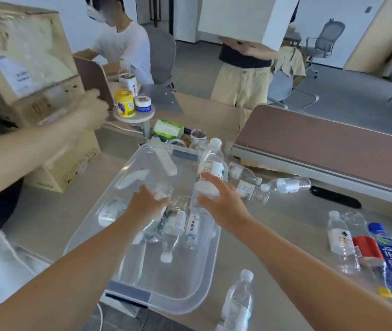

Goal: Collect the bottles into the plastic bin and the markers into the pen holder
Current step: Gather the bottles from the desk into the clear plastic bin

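Reaching down into the plastic bin (204,286), the left hand (146,206) rests its curled fingers on a clear bottle (164,191) that lies among the others on the bin floor; whether it truly grips that bottle or only presses on it I cannot tell. Beside it, the right hand (223,199) is spread wide, fingers apart, its thumb and fingertips against the lower body of an upright bottle (210,168) standing at the bin's far right rim, apparently steadying it or having just let it go so it drops in with the rest. Just beyond the right hand, three more bottles (285,185) lie on their sides on the table, and further off to its right a cluster including a blue-labelled bottle (391,256) waits. Nearer the body, one bottle (239,304) stands outside the bin. No markers or pen holder can be made out.
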`<state>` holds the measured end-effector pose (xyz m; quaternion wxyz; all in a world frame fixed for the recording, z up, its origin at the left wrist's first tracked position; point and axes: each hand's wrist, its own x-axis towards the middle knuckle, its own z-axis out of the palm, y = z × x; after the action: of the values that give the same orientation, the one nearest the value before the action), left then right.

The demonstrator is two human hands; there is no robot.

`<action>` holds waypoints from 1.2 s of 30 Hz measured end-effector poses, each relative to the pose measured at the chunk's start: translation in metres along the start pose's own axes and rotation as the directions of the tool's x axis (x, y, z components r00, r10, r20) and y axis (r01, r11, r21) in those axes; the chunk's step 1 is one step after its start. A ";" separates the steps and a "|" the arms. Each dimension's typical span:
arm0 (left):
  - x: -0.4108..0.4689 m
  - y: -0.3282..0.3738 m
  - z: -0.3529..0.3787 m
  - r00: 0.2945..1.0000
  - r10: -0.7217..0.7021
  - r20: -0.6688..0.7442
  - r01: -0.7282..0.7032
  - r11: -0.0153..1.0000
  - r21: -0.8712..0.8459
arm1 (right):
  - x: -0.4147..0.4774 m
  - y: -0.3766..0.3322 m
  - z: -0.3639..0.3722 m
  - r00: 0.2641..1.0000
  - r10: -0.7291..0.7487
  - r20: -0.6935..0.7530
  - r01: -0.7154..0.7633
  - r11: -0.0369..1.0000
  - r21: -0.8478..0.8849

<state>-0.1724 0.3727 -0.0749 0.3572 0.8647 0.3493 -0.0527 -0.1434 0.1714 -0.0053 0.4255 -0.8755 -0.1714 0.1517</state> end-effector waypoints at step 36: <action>-0.123 0.180 0.110 0.927 0.375 0.002 -0.375 0.927 -0.027 | 0.009 0.180 -0.123 0.978 0.187 -0.092 -0.195 0.976 -0.093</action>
<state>-0.1319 0.1406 -0.0092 0.3734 0.9105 0.1771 0.0182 -0.0542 -0.0146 -0.0772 0.3706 -0.9140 -0.0761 0.1465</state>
